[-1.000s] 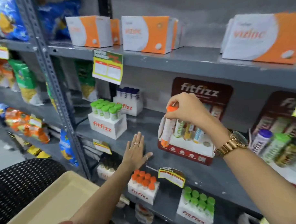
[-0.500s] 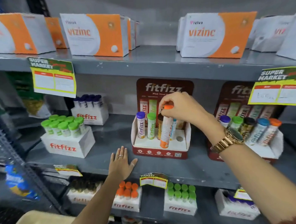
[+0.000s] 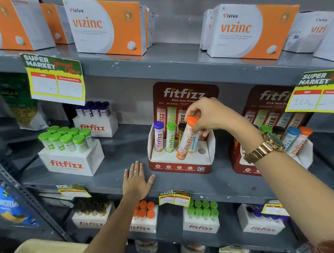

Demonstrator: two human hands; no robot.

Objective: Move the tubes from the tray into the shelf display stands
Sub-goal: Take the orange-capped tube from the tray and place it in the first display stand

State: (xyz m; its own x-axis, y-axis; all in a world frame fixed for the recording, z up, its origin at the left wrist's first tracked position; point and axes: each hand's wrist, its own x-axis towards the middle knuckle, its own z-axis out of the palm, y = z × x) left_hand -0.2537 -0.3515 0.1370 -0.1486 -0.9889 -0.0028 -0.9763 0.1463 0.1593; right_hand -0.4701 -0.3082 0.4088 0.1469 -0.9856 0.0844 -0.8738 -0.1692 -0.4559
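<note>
At centre frame we see an orange-capped tube (image 3: 186, 141), white with orange lettering, tilted over the red fitfizz display stand (image 3: 180, 164). The right hand (image 3: 210, 116) pinches its cap; the left hand (image 3: 137, 180) lies open and flat on the grey shelf (image 3: 113, 181). The tray (image 3: 50, 247) shows at lower left.

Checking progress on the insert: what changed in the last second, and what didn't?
The view swung to face the red display stand head-on. The right hand kept its grip on the orange-capped tube, now tilted with its base low at the stand's front, not yet in the empty hole. Unchanged: left hand flat on the shelf edge; purple-capped tube and green-capped tube seated.
</note>
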